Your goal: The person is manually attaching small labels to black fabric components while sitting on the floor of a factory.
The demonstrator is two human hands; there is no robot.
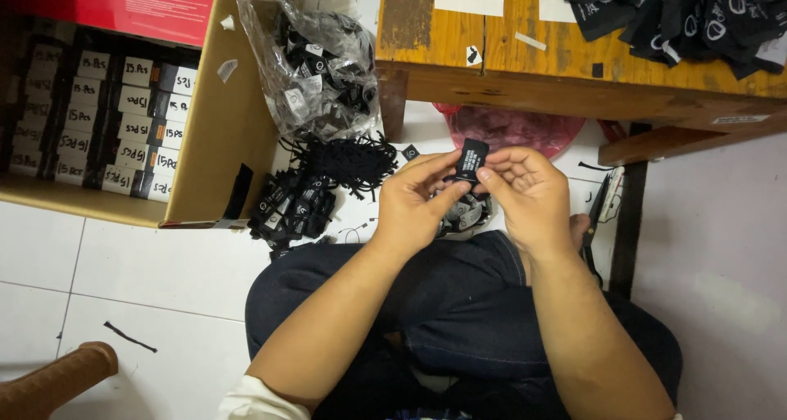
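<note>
Lap: the person sits on the white tiled floor point(147, 272) in dark trousers, forearms reaching away from the body over the knees.
Left hand point(414, 203): raised above the lap, its grip pressed together, thumb and fingertips pinching the lower left edge of a small black tag point(472, 159).
Right hand point(529, 195): just right of the left hand, its grip likewise closed, thumb and forefinger pinching the tag's right edge.
Small black tag: held upright between both hands, above the lap, with pale print on its face too small to tell.
Loose pile of tags point(295, 203): black, on the floor just left of the hands, with a tangle of black strings point(348, 162) beyond it.
Clear plastic bag point(316, 59): farther left, stuffed with more black tags, leaning against the cardboard box point(225, 108).
Cardboard box: far left, holding rows of bundled tags with white slips.
Tabletop point(508, 51): wooden, far side, black fabric pieces point(689, 14) heaped at its right end.
</note>
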